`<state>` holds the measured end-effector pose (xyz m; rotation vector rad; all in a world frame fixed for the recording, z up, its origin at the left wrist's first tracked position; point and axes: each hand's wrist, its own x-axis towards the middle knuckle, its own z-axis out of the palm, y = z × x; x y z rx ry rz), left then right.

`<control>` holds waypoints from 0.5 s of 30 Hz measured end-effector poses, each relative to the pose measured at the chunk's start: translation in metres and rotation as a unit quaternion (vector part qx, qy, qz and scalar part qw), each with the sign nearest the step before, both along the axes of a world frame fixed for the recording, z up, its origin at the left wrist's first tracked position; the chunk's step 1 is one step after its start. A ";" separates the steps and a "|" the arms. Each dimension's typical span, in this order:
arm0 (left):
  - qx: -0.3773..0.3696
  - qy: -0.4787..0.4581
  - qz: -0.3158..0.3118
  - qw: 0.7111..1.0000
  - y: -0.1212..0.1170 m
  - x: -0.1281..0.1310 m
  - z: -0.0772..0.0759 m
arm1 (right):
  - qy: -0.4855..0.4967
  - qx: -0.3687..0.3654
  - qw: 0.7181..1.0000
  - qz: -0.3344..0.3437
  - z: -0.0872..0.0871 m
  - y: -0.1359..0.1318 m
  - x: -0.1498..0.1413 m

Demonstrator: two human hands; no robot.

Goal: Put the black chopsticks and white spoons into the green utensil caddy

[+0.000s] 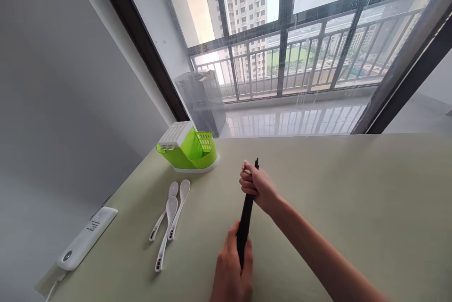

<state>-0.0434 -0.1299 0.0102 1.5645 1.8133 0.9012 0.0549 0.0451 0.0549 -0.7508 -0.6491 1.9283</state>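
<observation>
A long, slim black object (246,212) with a stepped, narrow tip points away from me over the table; its exact kind is unclear. My left hand (231,264) is wrapped around its near end, thumb and fingers on either side. Farther up, just below the tip, my right hand (256,182) grips it in a closed fist, hiding that stretch. Left of my hands, three white spoons lie close together: a long one (171,212) in front, another (184,191) to its right, and one (173,190) partly behind.
A green and white cutlery holder (203,163) stands at the table's back left. At the left edge lies a white power strip (90,236) with a cable. The pale green table (346,189) ends at a glass window, with a balcony railing (296,59) outside.
</observation>
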 end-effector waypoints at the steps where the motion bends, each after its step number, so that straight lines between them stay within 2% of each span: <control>1: 0.009 0.005 0.008 1.000 -0.003 0.000 -0.005 | -0.011 0.006 1.000 0.008 -0.005 0.000 -0.002; 4: 0.037 0.039 0.010 0.998 -0.008 -0.004 -0.015 | -0.047 0.042 0.998 0.027 -0.016 -0.003 -0.008; 9: 0.095 0.137 -0.026 0.986 -0.011 -0.011 -0.020 | -0.157 0.140 0.976 0.046 -0.033 -0.004 -0.015; 12: 0.114 0.194 -0.034 0.974 -0.010 -0.012 -0.023 | -0.278 0.195 0.940 0.030 -0.044 -0.001 -0.014; 15: 0.135 0.254 -0.054 0.956 -0.008 -0.012 -0.028 | -0.410 0.244 0.879 0.006 -0.049 0.000 -0.008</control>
